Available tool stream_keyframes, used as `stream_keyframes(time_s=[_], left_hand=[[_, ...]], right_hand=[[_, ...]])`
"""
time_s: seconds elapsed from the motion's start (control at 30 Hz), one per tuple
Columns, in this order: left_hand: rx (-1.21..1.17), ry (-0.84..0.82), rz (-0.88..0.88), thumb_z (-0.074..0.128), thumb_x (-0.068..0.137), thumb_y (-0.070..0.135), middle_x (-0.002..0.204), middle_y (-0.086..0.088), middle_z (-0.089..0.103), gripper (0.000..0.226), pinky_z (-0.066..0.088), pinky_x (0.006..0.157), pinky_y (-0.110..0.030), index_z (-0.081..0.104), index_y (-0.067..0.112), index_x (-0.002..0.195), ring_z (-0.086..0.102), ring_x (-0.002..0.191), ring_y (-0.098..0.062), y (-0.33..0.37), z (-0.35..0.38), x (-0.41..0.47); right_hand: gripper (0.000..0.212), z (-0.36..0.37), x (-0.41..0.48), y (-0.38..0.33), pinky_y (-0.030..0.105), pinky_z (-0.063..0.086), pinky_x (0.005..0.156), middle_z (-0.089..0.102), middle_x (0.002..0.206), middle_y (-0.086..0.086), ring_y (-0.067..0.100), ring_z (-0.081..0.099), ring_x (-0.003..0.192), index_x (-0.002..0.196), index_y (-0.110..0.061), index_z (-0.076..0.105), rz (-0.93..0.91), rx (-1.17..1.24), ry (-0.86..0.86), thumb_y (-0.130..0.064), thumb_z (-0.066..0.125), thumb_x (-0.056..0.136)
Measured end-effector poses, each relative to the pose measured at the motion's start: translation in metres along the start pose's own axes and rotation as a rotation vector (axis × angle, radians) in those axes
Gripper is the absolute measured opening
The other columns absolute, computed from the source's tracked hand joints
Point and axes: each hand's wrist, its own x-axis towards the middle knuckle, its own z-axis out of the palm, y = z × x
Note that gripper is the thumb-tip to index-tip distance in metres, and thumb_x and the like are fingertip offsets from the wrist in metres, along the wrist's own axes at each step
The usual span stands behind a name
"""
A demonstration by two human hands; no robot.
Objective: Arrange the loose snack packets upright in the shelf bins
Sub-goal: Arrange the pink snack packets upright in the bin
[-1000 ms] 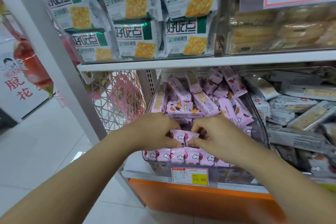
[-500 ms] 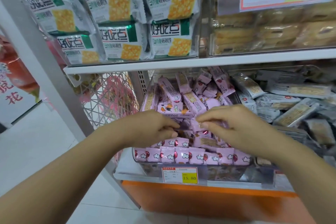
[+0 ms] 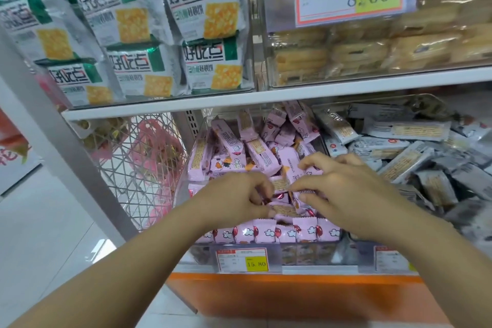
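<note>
A clear bin (image 3: pixel 202 245) on the lower shelf holds a loose heap of pink snack packets (image 3: pixel 255 152). Along its front wall stands an upright row of pink packets (image 3: pixel 269 231). My left hand (image 3: pixel 234 200) is over the middle of the bin, its fingers curled and pinching a pink packet (image 3: pixel 283 209) lying flat. My right hand (image 3: pixel 343 192) reaches in from the right, its fingertips pinching a pink packet (image 3: pixel 281 183) just above. The palms hide the packets beneath them.
To the right, a second bin (image 3: pixel 420 104) is piled with grey packets (image 3: pixel 404 160). The upper shelf (image 3: pixel 292 93) carries green-and-white cracker bags (image 3: pixel 213 61) and a bin of wrapped cakes (image 3: pixel 359 53). A wire basket (image 3: pixel 127 157) hangs left. Price tags (image 3: pixel 243 260) line the shelf edge.
Both hands moved back from the front row into the middle of the pink heap and now pinch packets there. The view has shifted left and closer.
</note>
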Motion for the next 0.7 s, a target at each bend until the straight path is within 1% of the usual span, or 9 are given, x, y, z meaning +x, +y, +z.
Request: stream_keyframes(time_s=[0.07, 0.13, 0.2, 0.27, 0.33, 0.47, 0.53, 0.6, 0.7], left_hand=[[-0.073, -0.033, -0.023, 0.073, 0.082, 0.034, 0.084, 0.015, 0.062, 0.021, 0.052, 0.081, -0.03, 0.06, 0.031, 0.098, 0.059, 0.077, -0.005, 0.001, -0.001, 0.003], [-0.148, -0.048, -0.035, 0.075, 0.082, 0.028, 0.082, 0.015, 0.061, 0.018, 0.052, 0.078, -0.027, 0.061, 0.033, 0.092, 0.059, 0.072, -0.002, 0.001, -0.002, 0.006], [-0.199, -0.025, -0.026, 0.074, 0.083, 0.024, 0.077, 0.015, 0.062, 0.015, 0.048, 0.068, -0.018, 0.063, 0.034, 0.086, 0.058, 0.064, 0.006, 0.003, -0.003, 0.006], [-0.243, 0.003, -0.02, 0.072, 0.084, 0.022, 0.073, 0.015, 0.062, 0.013, 0.044, 0.061, -0.014, 0.063, 0.032, 0.083, 0.055, 0.056, 0.009, 0.005, -0.003, 0.006], [-0.295, 0.045, 0.002, 0.068, 0.087, 0.019, 0.075, 0.013, 0.06, 0.013, 0.042, 0.056, -0.015, 0.063, 0.031, 0.084, 0.05, 0.05, 0.007, 0.01, -0.003, 0.002], [-0.43, 0.226, 0.032, 0.053, 0.094, 0.01, 0.086, 0.002, 0.059, 0.024, 0.031, 0.039, -0.015, 0.064, 0.031, 0.09, 0.037, 0.039, -0.004, 0.014, -0.011, -0.013], [-0.46, 0.333, 0.025, 0.05, 0.096, 0.011, 0.085, 0.005, 0.065, 0.028, 0.036, 0.04, -0.021, 0.065, 0.034, 0.088, 0.047, 0.047, -0.017, 0.01, -0.019, -0.023], [-0.473, 0.45, 0.017, 0.05, 0.096, 0.012, 0.082, 0.005, 0.07, 0.031, 0.052, 0.052, -0.04, 0.065, 0.037, 0.084, 0.06, 0.063, -0.037, 0.003, -0.025, -0.032], [-0.502, 0.622, -0.03, 0.05, 0.095, 0.011, 0.076, 0.008, 0.071, 0.033, 0.051, 0.065, -0.058, 0.064, 0.036, 0.08, 0.061, 0.075, -0.046, -0.013, -0.031, -0.045]], right_hand=[[0.036, 0.005, 0.0, -0.001, 0.033, 0.003, 0.116, 0.021, 0.15, -0.015, 0.001, 0.023, 0.133, 0.126, -0.044, 0.053, -0.05, 0.041, -0.025, -0.045, 0.029, 0.1], [0.036, 0.008, 0.001, -0.003, 0.036, -0.001, 0.118, 0.02, 0.152, -0.011, -0.002, 0.007, 0.139, 0.123, -0.037, 0.059, -0.081, 0.098, -0.039, -0.041, 0.03, 0.101], [0.032, 0.009, 0.002, -0.001, 0.033, 0.012, 0.116, 0.026, 0.148, -0.014, 0.001, 0.019, 0.135, 0.116, -0.033, 0.063, -0.056, 0.205, 0.02, -0.039, 0.038, 0.099], [0.025, 0.009, 0.004, 0.002, 0.022, 0.03, 0.104, 0.034, 0.138, -0.018, -0.002, 0.038, 0.12, 0.112, -0.033, 0.065, -0.021, 0.313, 0.14, -0.04, 0.05, 0.094], [0.022, 0.008, 0.005, 0.004, 0.003, 0.029, 0.088, 0.041, 0.123, -0.022, -0.016, 0.041, 0.102, 0.108, -0.031, 0.066, 0.015, 0.403, 0.241, -0.037, 0.061, 0.088], [0.022, 0.014, 0.007, 0.008, -0.001, 0.029, 0.086, 0.05, 0.109, -0.024, -0.019, 0.042, 0.101, 0.105, -0.028, 0.066, 0.038, 0.452, 0.351, -0.028, 0.068, 0.083], [0.021, 0.017, 0.007, 0.008, -0.002, 0.03, 0.083, 0.049, 0.106, -0.03, -0.017, 0.044, 0.1, 0.102, -0.029, 0.066, 0.048, 0.459, 0.38, -0.025, 0.069, 0.082], [0.02, 0.019, 0.008, 0.006, -0.002, 0.03, 0.082, 0.049, 0.105, -0.031, -0.018, 0.044, 0.098, 0.101, -0.029, 0.066, 0.042, 0.466, 0.404, -0.024, 0.07, 0.082], [0.019, 0.021, 0.01, 0.003, 0.004, 0.033, 0.083, 0.053, 0.104, -0.027, -0.016, 0.047, 0.096, 0.1, -0.028, 0.067, 0.041, 0.487, 0.445, -0.027, 0.069, 0.081]])
